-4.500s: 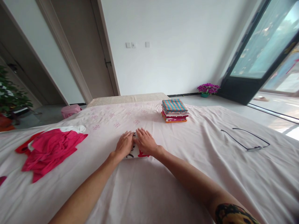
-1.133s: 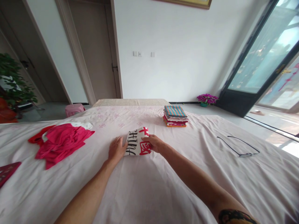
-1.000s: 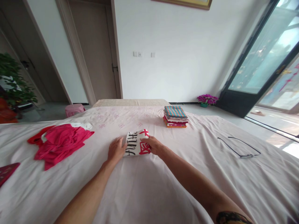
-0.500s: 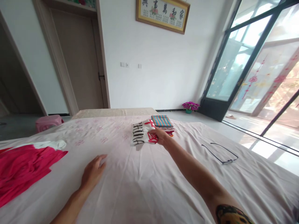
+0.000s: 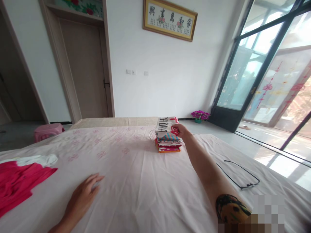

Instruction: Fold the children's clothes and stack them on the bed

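My right hand (image 5: 181, 130) grips the right edge of a folded white shirt (image 5: 166, 125) with black letters and red print. The shirt lies over a stack of folded clothes (image 5: 169, 146), whose striped blue, red and orange layers show below it. My left hand (image 5: 84, 195) is apart from any garment, over the pale bedsheet (image 5: 136, 194), its fingers stretched forward and slightly bent. To its left lies a loose red garment (image 5: 21, 184), with a white cloth (image 5: 41, 160) behind it.
A pair of glasses (image 5: 243, 178) rests on the sheet right of my right forearm. Beyond the bed stand a pink stool (image 5: 48, 131) and a pot of purple flowers (image 5: 200, 115). A glass door (image 5: 239, 74) is at the right.
My right hand has carried the folded white shirt to the right, from beside the stack to on top of it. My left hand has drawn back a little to the left.
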Demonstrator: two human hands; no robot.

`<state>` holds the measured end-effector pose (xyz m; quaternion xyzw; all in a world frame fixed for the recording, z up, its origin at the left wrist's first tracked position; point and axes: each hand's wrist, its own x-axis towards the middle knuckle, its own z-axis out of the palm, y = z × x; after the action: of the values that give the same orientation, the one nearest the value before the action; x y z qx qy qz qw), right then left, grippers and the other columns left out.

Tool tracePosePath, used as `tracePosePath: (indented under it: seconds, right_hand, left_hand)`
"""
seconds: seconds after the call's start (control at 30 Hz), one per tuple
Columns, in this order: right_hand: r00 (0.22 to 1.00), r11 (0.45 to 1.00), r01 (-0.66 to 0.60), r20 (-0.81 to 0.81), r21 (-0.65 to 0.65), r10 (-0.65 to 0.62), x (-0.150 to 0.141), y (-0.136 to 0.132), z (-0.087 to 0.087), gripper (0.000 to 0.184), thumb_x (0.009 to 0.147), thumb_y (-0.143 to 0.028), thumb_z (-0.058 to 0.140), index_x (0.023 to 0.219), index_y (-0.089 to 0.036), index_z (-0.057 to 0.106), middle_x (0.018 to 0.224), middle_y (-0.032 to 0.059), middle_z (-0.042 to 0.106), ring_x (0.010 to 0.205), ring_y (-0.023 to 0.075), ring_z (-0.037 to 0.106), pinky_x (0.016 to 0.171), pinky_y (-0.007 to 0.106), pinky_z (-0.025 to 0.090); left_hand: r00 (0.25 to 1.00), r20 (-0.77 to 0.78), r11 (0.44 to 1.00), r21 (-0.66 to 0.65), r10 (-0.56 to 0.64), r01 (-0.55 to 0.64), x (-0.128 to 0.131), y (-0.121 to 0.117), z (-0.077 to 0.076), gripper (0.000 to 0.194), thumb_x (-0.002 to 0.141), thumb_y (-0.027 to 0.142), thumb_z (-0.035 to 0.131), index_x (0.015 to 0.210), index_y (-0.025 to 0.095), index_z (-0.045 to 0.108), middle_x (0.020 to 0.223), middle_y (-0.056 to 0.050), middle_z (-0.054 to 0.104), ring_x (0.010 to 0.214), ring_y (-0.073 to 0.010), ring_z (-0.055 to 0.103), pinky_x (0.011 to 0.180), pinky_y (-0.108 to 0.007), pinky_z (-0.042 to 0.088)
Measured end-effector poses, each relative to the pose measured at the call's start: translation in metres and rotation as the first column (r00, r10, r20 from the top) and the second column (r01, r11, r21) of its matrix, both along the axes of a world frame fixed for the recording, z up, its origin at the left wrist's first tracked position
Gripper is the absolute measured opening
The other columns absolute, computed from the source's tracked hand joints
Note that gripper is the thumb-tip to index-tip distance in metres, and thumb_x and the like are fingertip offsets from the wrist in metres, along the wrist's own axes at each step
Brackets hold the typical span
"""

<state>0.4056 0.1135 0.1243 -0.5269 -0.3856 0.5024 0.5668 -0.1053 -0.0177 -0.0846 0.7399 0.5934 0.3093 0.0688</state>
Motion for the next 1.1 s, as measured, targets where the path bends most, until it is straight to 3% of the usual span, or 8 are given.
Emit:
tracePosePath:
  seconds: [0.1,0.2,0.4,0.53,0.67,0.8,0.93,1.1]
  right_hand:
    - [1.000,0.989,0.020,0.021,-0.149,-0.017,0.014,0.009,-0.018,0.017,0.077,-0.001,0.051,0.090,-0.010,0.058,0.059,0.0061,0.065,0.054,0.0182,0.065,0.061,0.033,0.061]
    - [0.999,0.977,0.023,0.029,-0.211,-0.017,0.023,0.015,-0.025,0.020,0.075,0.001,0.049,0.090,-0.010,0.057,0.058,0.0046,0.063,0.053,0.0167,0.065,0.062,0.031,0.061]
    - [0.999,0.990,-0.045,-0.001,-0.130,0.045,0.020,0.025,-0.014,0.024,0.075,0.000,0.048,0.093,-0.012,0.058,0.068,0.0042,0.067,0.064,0.0148,0.068,0.074,0.029,0.061]
    - [0.997,0.990,-0.063,0.027,-0.124,0.067,0.017,0.034,-0.013,0.020,0.074,-0.003,0.052,0.090,-0.011,0.059,0.071,0.0066,0.069,0.066,0.0166,0.069,0.073,0.030,0.060]
    - [0.991,0.986,-0.003,0.132,-0.167,0.026,0.023,0.042,-0.021,0.019,0.071,-0.002,0.053,0.086,-0.010,0.060,0.062,0.0058,0.066,0.060,0.0191,0.067,0.065,0.033,0.060]
    - [0.968,0.992,0.053,0.249,-0.115,-0.023,0.030,0.046,-0.022,0.016,0.070,-0.005,0.058,0.084,-0.011,0.061,0.061,0.0038,0.065,0.063,0.0187,0.068,0.065,0.029,0.059]
    - [0.906,0.993,0.105,0.417,-0.047,-0.076,0.034,0.042,-0.022,0.024,0.071,-0.007,0.062,0.095,-0.009,0.065,0.074,0.0079,0.069,0.073,0.0220,0.069,0.071,0.034,0.058]
    - [0.710,0.962,0.262,0.659,0.081,-0.249,0.034,0.030,-0.024,0.049,0.075,-0.020,0.071,0.122,-0.010,0.059,0.115,0.0197,0.066,0.114,0.0318,0.060,0.096,0.047,0.048]
  left_hand:
    - [1.000,0.003,1.000,0.007,-0.004,0.004,-0.001,0.001,-0.002,0.041,0.084,0.036,0.044,0.113,0.027,0.072,0.131,-0.003,0.065,0.124,-0.0225,0.059,0.109,-0.039,0.045]
    - [1.000,0.003,1.000,-0.008,-0.012,0.012,-0.001,0.001,-0.002,0.042,0.084,0.037,0.044,0.114,0.027,0.072,0.131,-0.004,0.064,0.124,-0.0235,0.059,0.110,-0.042,0.044]
    - [1.000,0.020,1.000,-0.024,-0.015,0.016,0.000,0.002,-0.004,0.043,0.085,0.038,0.044,0.116,0.026,0.071,0.134,-0.005,0.062,0.127,-0.0240,0.056,0.113,-0.043,0.041]
    - [1.000,0.024,0.999,-0.039,-0.016,0.017,0.000,0.002,-0.006,0.042,0.086,0.037,0.045,0.118,0.027,0.070,0.136,-0.004,0.061,0.129,-0.0234,0.053,0.114,-0.042,0.039]
    - [1.000,0.017,0.998,-0.059,-0.021,0.022,-0.001,0.003,-0.007,0.042,0.086,0.037,0.044,0.119,0.028,0.069,0.137,-0.003,0.060,0.130,-0.0234,0.053,0.114,-0.043,0.039]
    - [1.000,0.005,0.999,-0.038,-0.018,0.018,-0.001,0.003,-0.007,0.042,0.086,0.037,0.045,0.118,0.028,0.070,0.136,-0.002,0.061,0.130,-0.0231,0.054,0.113,-0.041,0.040]
    - [1.000,-0.004,0.999,-0.024,-0.022,0.022,-0.001,0.004,-0.008,0.042,0.086,0.037,0.044,0.118,0.028,0.070,0.136,-0.002,0.061,0.129,-0.0227,0.055,0.113,-0.040,0.041]
    - [0.999,-0.022,0.999,-0.036,-0.028,0.027,0.000,0.005,-0.007,0.043,0.086,0.036,0.043,0.119,0.027,0.069,0.137,-0.003,0.061,0.130,-0.0231,0.054,0.113,-0.041,0.040]
